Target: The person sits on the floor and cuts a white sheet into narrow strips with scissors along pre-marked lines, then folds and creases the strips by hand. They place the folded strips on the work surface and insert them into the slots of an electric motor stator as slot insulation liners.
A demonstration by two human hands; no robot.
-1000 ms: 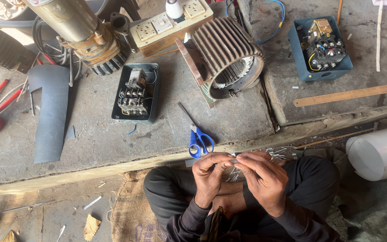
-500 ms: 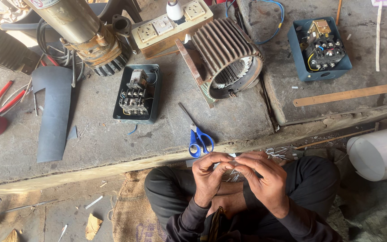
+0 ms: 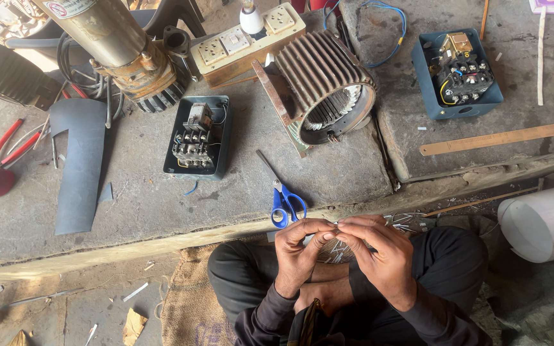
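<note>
I sit cross-legged on a burlap mat [image 3: 181, 301] at the edge of a concrete slab. My left hand [image 3: 299, 247] and my right hand [image 3: 376, 250] meet in front of my knees, fingertips pinched together on a thin piece of wire [image 3: 336, 225]. Below my hands a small bundle of similar thin wire pieces [image 3: 335, 251] lies in my lap. Blue-handled scissors [image 3: 283, 195] rest on the slab just beyond my left hand. Further out stands a finned motor stator housing [image 3: 325, 86] on its side.
A dark open switch box [image 3: 197, 136], a blue contactor box [image 3: 458, 74], a socket strip with a bulb [image 3: 248, 35], a pump motor [image 3: 120, 48], a dark sheet cut-out [image 3: 78, 163], red pliers [image 3: 8, 142], a wooden strip [image 3: 501, 138] and a white pipe [image 3: 543, 221] surround me.
My hands have shifted slightly, fingers still working the thin wire between them. The view moved a little; nothing on the slab has moved.
</note>
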